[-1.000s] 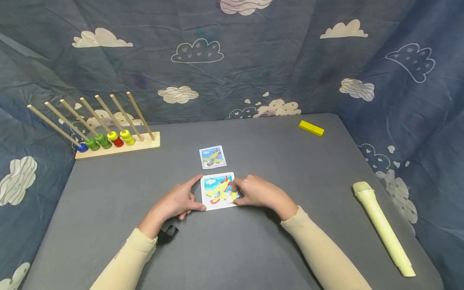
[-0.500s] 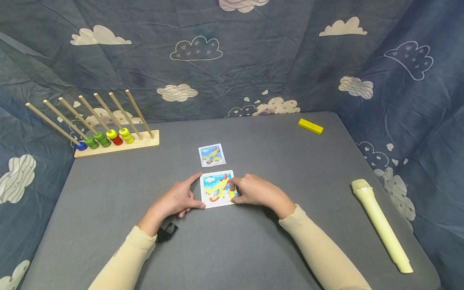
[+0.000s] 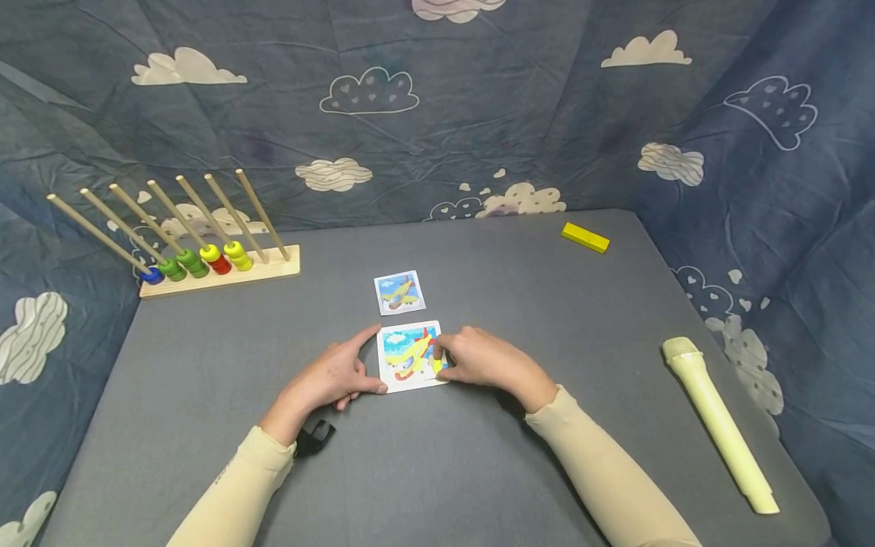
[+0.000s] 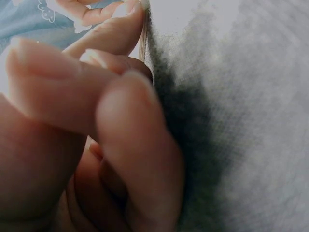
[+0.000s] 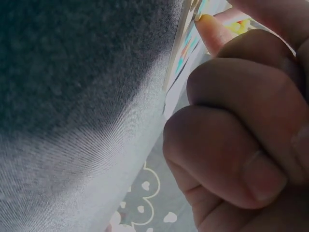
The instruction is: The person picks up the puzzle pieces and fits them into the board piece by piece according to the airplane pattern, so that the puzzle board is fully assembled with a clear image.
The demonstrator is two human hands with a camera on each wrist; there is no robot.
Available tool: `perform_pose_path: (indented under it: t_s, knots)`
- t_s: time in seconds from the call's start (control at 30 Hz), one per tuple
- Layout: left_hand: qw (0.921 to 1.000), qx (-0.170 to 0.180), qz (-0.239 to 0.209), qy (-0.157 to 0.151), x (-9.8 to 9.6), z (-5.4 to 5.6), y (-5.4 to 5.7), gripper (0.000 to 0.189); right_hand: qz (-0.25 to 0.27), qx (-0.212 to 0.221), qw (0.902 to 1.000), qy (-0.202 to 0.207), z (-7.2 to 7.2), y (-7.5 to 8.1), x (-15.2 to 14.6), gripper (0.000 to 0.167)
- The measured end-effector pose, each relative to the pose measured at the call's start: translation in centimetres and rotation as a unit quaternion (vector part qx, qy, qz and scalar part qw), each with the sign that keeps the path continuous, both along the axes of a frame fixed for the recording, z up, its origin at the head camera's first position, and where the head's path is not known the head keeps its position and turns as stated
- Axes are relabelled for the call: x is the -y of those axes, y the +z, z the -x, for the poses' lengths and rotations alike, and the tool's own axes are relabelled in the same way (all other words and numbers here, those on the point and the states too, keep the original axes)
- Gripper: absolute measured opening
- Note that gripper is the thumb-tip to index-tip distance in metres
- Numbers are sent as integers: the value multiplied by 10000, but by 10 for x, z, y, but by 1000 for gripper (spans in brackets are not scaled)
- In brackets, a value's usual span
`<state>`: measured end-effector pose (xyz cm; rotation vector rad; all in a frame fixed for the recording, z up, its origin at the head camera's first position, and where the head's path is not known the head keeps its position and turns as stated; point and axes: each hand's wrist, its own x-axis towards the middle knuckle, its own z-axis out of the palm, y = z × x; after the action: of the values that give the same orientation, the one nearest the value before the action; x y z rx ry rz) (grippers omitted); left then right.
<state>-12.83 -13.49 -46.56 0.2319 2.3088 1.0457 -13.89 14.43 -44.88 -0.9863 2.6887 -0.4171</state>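
Note:
A square airplane jigsaw puzzle (image 3: 410, 353) with a white frame lies on the grey table in the head view. My left hand (image 3: 335, 376) holds its left side, forefinger at the far corner and thumb at the near one. My right hand (image 3: 485, 361) pinches a small, partly yellow puzzle piece (image 3: 437, 366) over the puzzle's lower right part; the fingers cover some of it. Behind the puzzle lies a smaller picture card (image 3: 399, 293) with the same airplane. In the right wrist view the puzzle's edge (image 5: 186, 53) shows beyond curled fingers (image 5: 227, 150).
A wooden abacus (image 3: 273, 264) with coloured beads on upright rods stands at the back left. Toward the back right lies a yellow block (image 3: 585, 237). A cream microphone-shaped object (image 3: 718, 422) lies along the right side. Cloud-printed cloth (image 3: 478, 114) rises behind the table.
In my right fingers the puzzle piece has shifted slightly over the lower right of the puzzle, and less white shows there. My left hand keeps its hold. The head view has tilted a little.

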Motion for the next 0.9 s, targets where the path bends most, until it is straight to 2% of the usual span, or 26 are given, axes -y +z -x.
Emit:
perform_pose_path:
  t_s: [0.3, 0.67, 0.8, 0.9]
  knots:
    - [10000, -12, -8, -8, 0, -1, -1, 109, -98, 36, 9999, -57, 0, -1, 0, 23]
    - [10000, 4, -9, -30, 1, -1, -1, 110, 3, 43, 9995, 313, 4, -1, -6, 23]
    - [10000, -10, -41, -25, 1, -1, -1, 110, 77, 292, 9988, 387, 6, 1, -9, 28]
    - [10000, -28, -65, -49, 1, 0, -1, 110, 200, 476, 9985, 207, 5, 2, -10, 31]
